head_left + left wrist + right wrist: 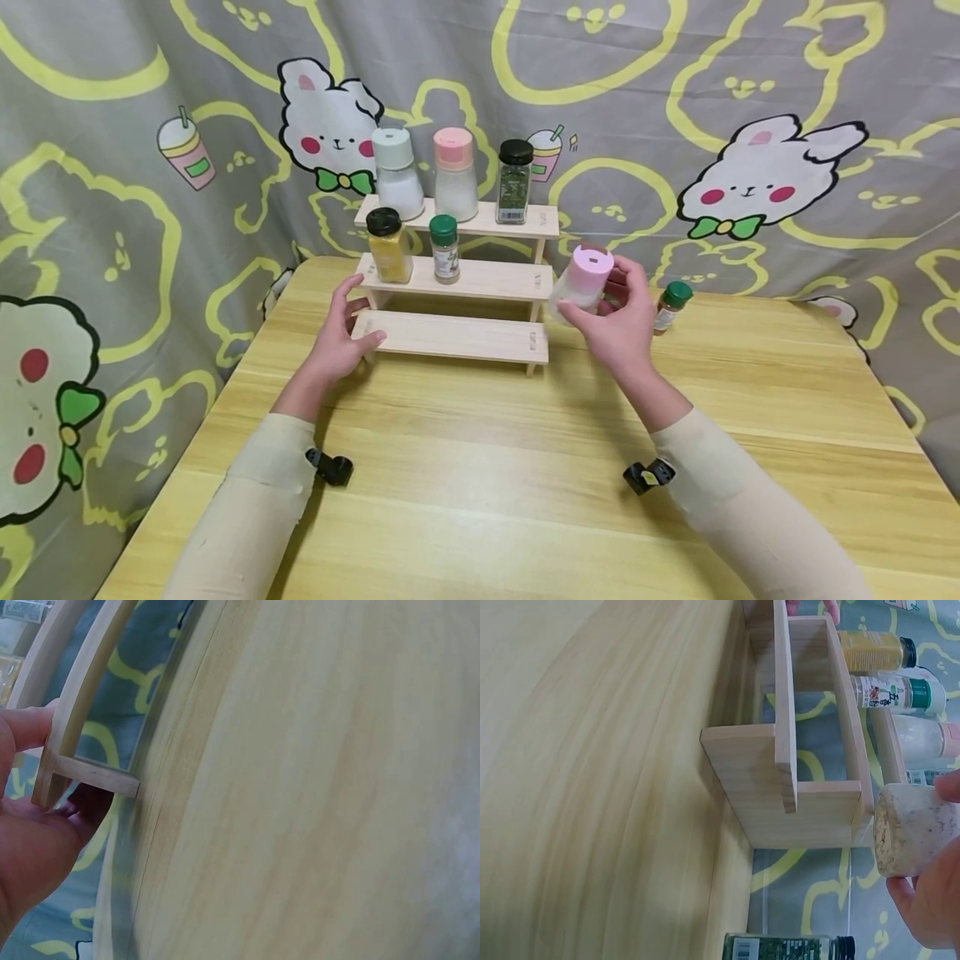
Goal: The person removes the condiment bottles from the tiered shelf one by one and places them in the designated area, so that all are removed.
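Observation:
My left hand (336,340) grips the left end of a three-step wooden rack (457,336), its thumb over the lowest shelf. In the left wrist view, that thumb and the fingers lie around the shelf end (82,697). Off the rack's right side, my right hand (624,321) holds a pink-capped seasoning jar (590,271), tilted and raised near the middle shelf. The right wrist view shows the jar's cloudy body (915,829). On the middle shelf stand a yellow spice bottle (390,254) with a black cap and a small green-capped spice bottle (446,254).
Along the top shelf are a pale-capped jar (397,179), a pink-capped jar (455,179) and a black-capped herb bottle (514,187). Another green-capped bottle (670,307) stands right of my right hand. Patterned cloth (615,100) hangs behind the wooden table (465,483).

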Tool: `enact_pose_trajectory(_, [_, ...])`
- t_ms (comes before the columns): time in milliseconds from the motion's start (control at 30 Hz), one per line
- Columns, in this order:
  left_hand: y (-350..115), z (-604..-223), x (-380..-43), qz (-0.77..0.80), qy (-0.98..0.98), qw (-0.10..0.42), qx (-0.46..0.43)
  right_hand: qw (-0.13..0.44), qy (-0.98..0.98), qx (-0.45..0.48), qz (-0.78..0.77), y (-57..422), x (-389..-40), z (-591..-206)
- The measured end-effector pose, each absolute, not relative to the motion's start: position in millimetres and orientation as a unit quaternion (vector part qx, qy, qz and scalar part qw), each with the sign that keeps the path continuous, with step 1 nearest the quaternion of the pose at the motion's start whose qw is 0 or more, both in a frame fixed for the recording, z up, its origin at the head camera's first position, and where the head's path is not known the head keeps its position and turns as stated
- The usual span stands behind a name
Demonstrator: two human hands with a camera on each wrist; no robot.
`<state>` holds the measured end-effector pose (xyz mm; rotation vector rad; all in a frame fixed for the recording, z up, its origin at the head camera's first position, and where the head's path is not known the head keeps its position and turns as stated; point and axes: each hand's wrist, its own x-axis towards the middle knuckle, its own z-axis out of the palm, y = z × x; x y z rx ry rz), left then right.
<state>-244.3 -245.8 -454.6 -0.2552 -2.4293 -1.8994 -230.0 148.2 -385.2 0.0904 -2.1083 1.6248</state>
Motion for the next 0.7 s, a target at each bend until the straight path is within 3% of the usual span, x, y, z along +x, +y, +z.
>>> enact_pose_trajectory(267, [-245,-454,-244,-0.614,-0.785,0.023,-0.082,0.218,-0.773,0.011,0.596,144,-205,-363])
enact_pose_trajectory(700, [-236,-427,-230,-0.617,-0.784,0.004,-0.075,0.234,-0.757,0.017,0.610,163,-200,-372])
